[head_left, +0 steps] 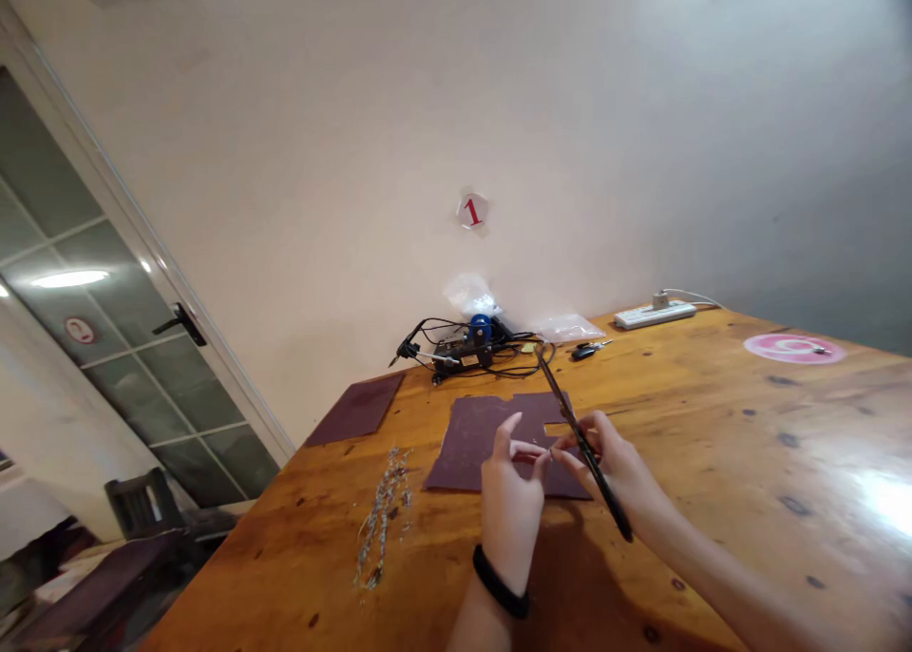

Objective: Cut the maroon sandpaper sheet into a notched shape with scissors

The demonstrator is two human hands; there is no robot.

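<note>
Above a dark maroon sheet (470, 443) on the wooden table, my two hands meet at the fingertips. My left hand (514, 490), with a black band on its wrist, pinches something too small to make out. My right hand (605, 452) holds a long dark tool (584, 448), slanting from upper left to lower right; its thumb and a finger also pinch near the left fingertips. What lies between the fingertips is too small to name. Left of the sheet lies a heap of small silvery pieces (383, 519).
Behind the sheet sit a black device with cables (466, 353), keys (590, 350) and a clear plastic bag (568, 328). A white power strip (654, 316) and a pink round disc (794, 349) are at the right. Another maroon sheet (356, 410) lies at the left edge.
</note>
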